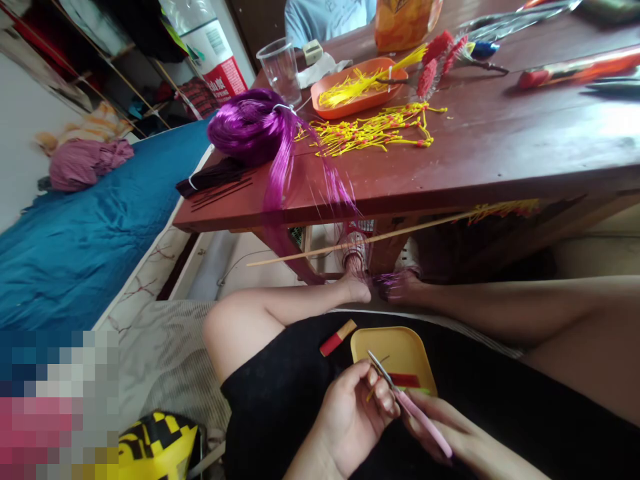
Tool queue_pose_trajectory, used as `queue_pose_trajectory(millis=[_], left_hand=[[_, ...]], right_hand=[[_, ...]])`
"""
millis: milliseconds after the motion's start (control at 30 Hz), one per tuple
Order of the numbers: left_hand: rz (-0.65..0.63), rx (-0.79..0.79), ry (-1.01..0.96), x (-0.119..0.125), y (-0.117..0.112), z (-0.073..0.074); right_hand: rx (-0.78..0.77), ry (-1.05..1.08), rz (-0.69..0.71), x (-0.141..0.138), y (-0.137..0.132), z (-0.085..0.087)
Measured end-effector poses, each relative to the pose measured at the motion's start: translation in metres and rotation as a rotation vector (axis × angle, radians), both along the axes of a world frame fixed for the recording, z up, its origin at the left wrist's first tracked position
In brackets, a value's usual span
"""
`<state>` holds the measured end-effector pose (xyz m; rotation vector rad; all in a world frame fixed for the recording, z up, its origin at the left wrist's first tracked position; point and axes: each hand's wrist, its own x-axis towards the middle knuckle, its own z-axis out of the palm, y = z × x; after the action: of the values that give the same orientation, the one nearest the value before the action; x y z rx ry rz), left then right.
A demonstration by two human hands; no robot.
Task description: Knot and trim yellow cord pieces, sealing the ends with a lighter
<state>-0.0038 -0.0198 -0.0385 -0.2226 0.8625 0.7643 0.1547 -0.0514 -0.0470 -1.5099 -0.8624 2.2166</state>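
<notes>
My right hand [435, 417] grips scissors [423, 421] with pink handles, their metal blades pointing up and left across the fingertips of my left hand. My left hand [357, 413] is closed, fingers curled, pinching a small thin yellowish piece [371, 395] beside the blades; its exact kind is unclear. Beyond both hands a shallow yellow tray [365, 335] rests on the black cloth over my lap. A dark red strip [404, 380] and a bit of green lie in it. Left of the tray sits a small red-and-gold piece [337, 338].
A dark red table [480, 157] carries a purple fibre bundle [245, 127], yellow knotted cords [370, 130], an orange tray [350, 110], a clear cup [280, 70] and a labelled bottle [213, 50]. A thin stick [320, 252] juts out below its edge. A blue-covered bed [100, 213] stands left.
</notes>
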Motion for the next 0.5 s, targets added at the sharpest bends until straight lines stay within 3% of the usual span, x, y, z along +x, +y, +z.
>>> queue_pose_trajectory(millis=[500], left_hand=[[0.007,-0.031,-0.022,0.0004,0.0013,-0.0023]], right_hand=[[-0.104,0.113,-0.077,-0.0004,-0.0024,-0.0042]])
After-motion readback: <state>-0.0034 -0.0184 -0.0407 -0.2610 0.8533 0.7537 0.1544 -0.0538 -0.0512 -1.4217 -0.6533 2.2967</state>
